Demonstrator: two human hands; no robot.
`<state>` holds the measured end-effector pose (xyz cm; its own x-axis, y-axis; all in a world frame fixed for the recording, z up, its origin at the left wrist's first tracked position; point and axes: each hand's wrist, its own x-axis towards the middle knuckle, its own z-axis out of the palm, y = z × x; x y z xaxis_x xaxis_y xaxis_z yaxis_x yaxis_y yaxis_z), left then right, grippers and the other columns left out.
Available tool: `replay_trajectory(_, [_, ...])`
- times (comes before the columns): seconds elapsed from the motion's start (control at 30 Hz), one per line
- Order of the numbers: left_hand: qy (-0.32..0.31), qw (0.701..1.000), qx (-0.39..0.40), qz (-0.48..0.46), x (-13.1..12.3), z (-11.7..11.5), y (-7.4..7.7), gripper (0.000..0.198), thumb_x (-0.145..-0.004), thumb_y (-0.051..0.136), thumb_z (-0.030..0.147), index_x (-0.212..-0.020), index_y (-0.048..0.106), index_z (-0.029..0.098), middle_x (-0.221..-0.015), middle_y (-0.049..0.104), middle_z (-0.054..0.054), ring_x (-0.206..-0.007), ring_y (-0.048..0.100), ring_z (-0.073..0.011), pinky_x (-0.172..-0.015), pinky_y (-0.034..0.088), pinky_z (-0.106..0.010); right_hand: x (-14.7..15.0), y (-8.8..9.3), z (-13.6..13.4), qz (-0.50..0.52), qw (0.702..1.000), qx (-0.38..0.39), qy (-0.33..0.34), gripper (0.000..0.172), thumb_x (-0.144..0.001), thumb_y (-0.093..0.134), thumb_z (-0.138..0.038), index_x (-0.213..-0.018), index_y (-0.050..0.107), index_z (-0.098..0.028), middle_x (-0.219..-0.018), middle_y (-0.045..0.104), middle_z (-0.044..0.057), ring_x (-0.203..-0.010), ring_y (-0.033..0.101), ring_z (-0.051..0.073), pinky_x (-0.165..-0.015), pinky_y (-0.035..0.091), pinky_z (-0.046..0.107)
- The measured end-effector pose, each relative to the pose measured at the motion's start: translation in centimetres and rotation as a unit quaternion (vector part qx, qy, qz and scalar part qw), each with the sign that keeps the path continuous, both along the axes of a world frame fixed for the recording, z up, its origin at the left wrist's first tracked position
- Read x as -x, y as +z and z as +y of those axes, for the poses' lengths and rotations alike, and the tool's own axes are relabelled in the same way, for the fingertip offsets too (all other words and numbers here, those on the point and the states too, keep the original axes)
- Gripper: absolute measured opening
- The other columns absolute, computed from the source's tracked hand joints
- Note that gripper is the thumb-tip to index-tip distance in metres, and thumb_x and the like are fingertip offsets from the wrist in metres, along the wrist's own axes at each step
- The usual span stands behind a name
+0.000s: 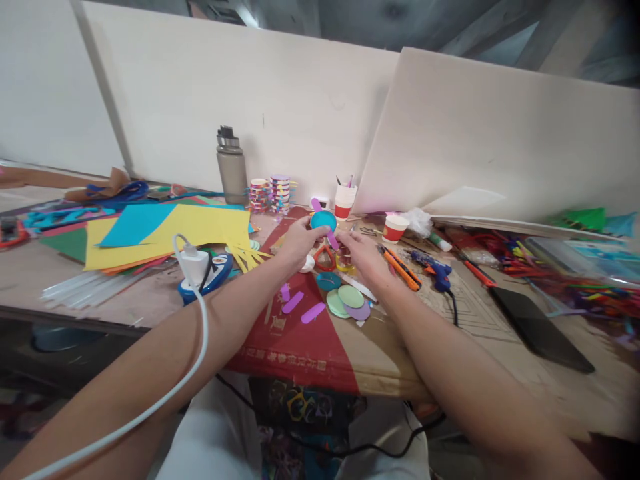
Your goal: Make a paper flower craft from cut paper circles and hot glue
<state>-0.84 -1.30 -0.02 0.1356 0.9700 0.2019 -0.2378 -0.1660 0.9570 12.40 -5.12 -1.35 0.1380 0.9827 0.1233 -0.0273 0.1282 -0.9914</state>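
A blue paper disc (323,221) with rounded purple strips sticking out at opposite sides is held up over the table. My left hand (299,243) grips the disc, its thumb lying along the lower edge. On the other side, my right hand (363,253) has its fingertips bent at the lower purple strip (333,241). Below the hands lie a teal disc (329,281), pale green discs (351,297) and a lilac disc (361,311). Loose purple strips (293,302) are scattered nearer to me. An orange ring-shaped item (325,258) sits just under the hands.
Right of my hands are an orange utility knife (401,268), a blue glue gun (438,272) and a black phone (539,328). Coloured sheets (165,230), glue sticks (83,288) and a power strip (215,277) lie left. A bottle (232,167) and paper cups (395,228) stand behind.
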Motion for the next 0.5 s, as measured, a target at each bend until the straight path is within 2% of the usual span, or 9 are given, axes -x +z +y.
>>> replay_trajectory(0.3, [-0.034, 0.999, 0.009, -0.017, -0.18, 0.08, -0.36, 0.027, -0.059, 0.077, 0.019, -0.074, 0.054, 0.016, -0.057, 0.054, 0.005, -0.048, 0.045, -0.0058, -0.05, 0.036, -0.02, -0.08, 0.2, -0.33, -0.108, 0.994, -0.024, -0.004, 0.026, -0.07, 0.064, -0.041, -0.059, 0.054, -0.02, -0.048, 0.049, -0.005, -0.045, 0.041, 0.009, -0.047, 0.033, 0.024])
replay_trajectory(0.43, [-0.073, 0.996, 0.027, -0.046, -0.18, -0.06, -0.27, 0.031, -0.06, 0.078, 0.029, -0.075, 0.054, 0.016, -0.061, 0.056, 0.003, -0.051, 0.049, -0.0074, -0.05, 0.037, -0.021, -0.18, 0.04, -0.17, -0.105, 0.994, -0.04, -0.013, 0.023, -0.069, 0.062, -0.039, -0.058, 0.054, -0.02, -0.051, 0.05, -0.004, -0.047, 0.041, 0.009, -0.047, 0.031, 0.024])
replay_trajectory(0.5, [-0.072, 0.996, 0.032, -0.045, -0.2, -0.14, -0.23, 0.033, -0.058, 0.08, 0.03, -0.075, 0.055, 0.015, -0.061, 0.056, 0.003, -0.05, 0.049, -0.007, -0.05, 0.037, -0.021, -0.19, -0.05, -0.1, -0.101, 0.994, -0.045, -0.02, 0.021, -0.068, 0.062, -0.037, -0.058, 0.054, -0.02, -0.054, 0.051, -0.004, -0.049, 0.043, 0.009, -0.049, 0.032, 0.024])
